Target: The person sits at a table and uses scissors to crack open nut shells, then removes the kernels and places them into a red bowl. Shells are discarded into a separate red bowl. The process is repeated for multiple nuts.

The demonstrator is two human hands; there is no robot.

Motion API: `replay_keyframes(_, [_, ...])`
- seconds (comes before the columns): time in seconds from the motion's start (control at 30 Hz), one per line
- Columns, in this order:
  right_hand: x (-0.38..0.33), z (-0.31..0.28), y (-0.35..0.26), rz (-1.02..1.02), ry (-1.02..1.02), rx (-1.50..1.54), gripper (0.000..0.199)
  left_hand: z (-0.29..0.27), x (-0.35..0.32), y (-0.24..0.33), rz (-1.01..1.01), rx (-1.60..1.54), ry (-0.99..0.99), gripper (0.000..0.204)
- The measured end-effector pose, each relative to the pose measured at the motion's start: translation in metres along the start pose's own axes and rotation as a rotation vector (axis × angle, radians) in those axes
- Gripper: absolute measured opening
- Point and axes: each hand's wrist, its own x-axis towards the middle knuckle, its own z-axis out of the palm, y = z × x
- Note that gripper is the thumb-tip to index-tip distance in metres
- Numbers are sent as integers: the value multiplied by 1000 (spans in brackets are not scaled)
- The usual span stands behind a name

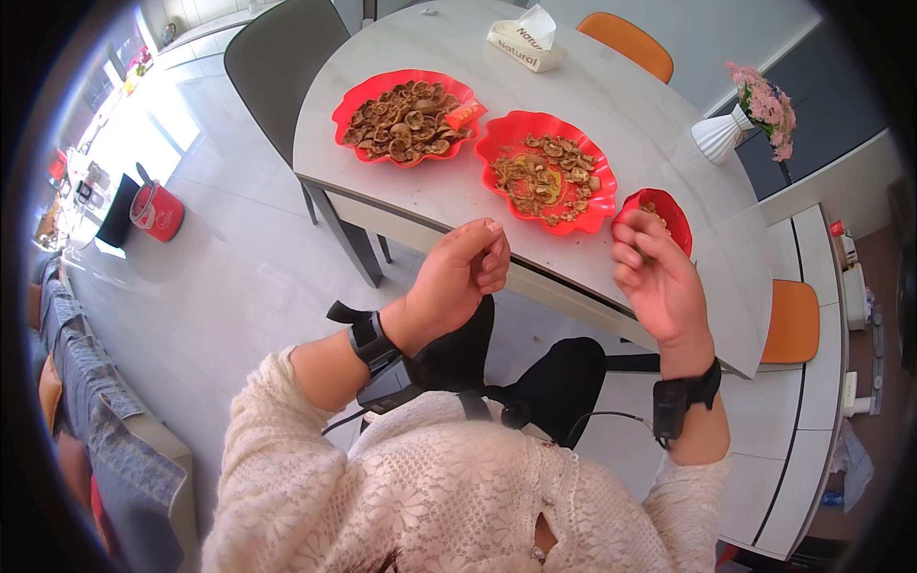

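The left hand [460, 272] was curled into a loose fist at centre frame; whether it gripped anything could not be told. The right hand [659, 282] grasped a small red bowl [669, 215] at the worktop [430, 196] edge, beside a red plate of walnut pieces [546, 172].

Left hand [463, 272] fisted, right hand [659, 282] half-curled

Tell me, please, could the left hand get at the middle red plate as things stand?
Probably yes. The left hand is curled shut just off the table edge, and the middle red plate lies close beyond it with nothing between them.
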Motion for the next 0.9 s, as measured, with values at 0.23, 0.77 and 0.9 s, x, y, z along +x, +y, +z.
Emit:
replay_keyframes(0.23, [103, 75, 27, 182, -166, -30, 21, -34, -32, 11, 48, -66, 64, 27])
replay_keyframes(0.77, [149, 90, 2, -166, -94, -740, 33, -53, -49, 12, 57, -110, 71, 27])
replay_keyframes(0.9, [125, 51, -15, -52, -35, -1228, 26, -47, -42, 1, 9, -138, 60, 26])
